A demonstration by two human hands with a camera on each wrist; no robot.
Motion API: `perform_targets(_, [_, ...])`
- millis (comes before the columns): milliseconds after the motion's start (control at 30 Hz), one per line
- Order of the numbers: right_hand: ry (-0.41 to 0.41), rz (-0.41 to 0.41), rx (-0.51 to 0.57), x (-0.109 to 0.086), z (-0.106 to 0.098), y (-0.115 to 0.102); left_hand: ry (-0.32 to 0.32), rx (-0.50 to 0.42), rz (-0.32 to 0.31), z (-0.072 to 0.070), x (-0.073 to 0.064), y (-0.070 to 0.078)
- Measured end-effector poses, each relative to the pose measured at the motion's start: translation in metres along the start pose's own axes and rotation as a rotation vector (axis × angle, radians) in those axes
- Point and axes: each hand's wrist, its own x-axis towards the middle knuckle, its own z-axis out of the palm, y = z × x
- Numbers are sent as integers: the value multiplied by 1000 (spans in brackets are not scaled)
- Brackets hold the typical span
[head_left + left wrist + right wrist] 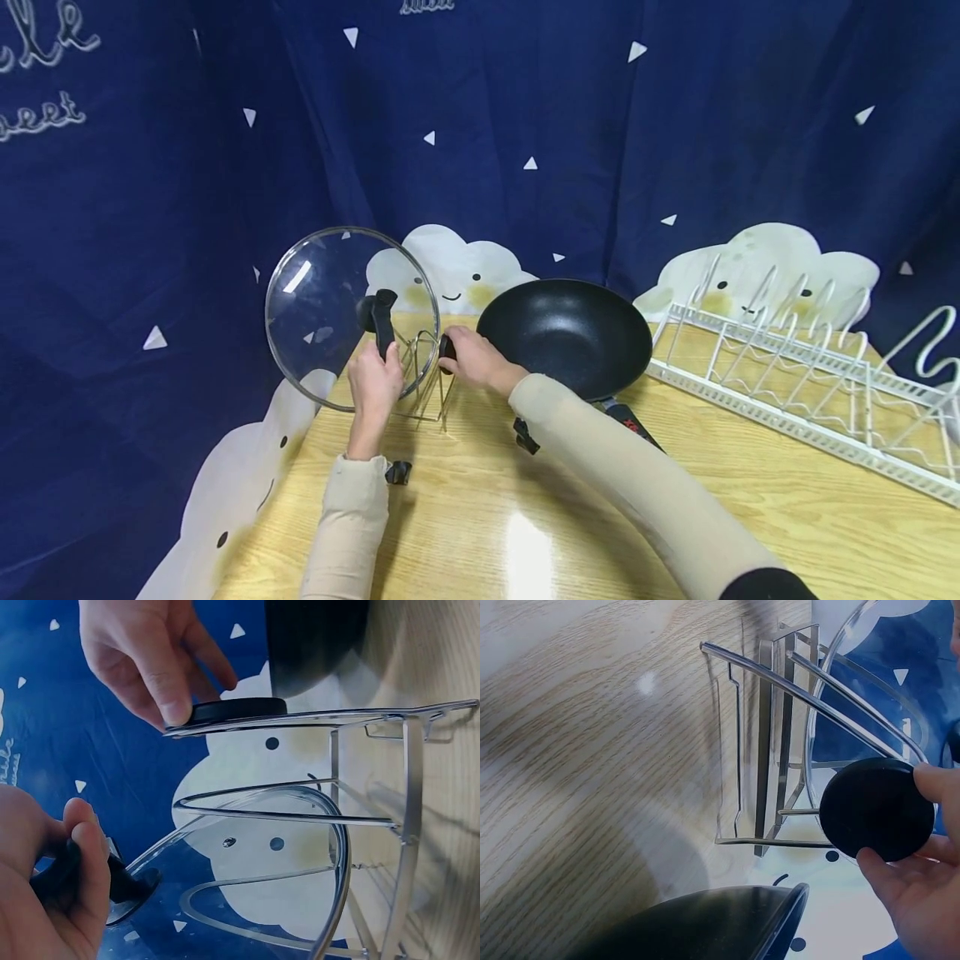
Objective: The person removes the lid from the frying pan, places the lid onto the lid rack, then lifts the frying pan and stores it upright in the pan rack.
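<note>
My left hand (373,382) grips the black handle (382,323) of a large glass lid (315,321) with a metal rim. The lid stands nearly upright, its lower rim among the hoops of a metal wire lid rack (411,772). At the rack's right end, my right hand (480,360) pinches a round black disc (877,810) between thumb and fingers. That disc lies against the rack's end hoop in the left wrist view. Just right of the rack sits a black wok (566,333), its handle (632,422) pointing toward the front right.
A white wire dish rack (757,406) takes up the right side of the wooden table (465,525). Behind the table hangs a dark blue curtain (487,100) with white triangles and clouds. The table's left edge runs close beside the lid and left forearm.
</note>
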Motion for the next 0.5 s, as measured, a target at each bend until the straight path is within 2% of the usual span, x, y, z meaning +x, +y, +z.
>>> perform_targets(300, [41, -26, 19, -2, 1, -1, -1, 8, -5, 6, 0, -7])
perform_targets(500, [33, -15, 14, -2, 3, -1, -1, 8, -7, 9, -2, -11])
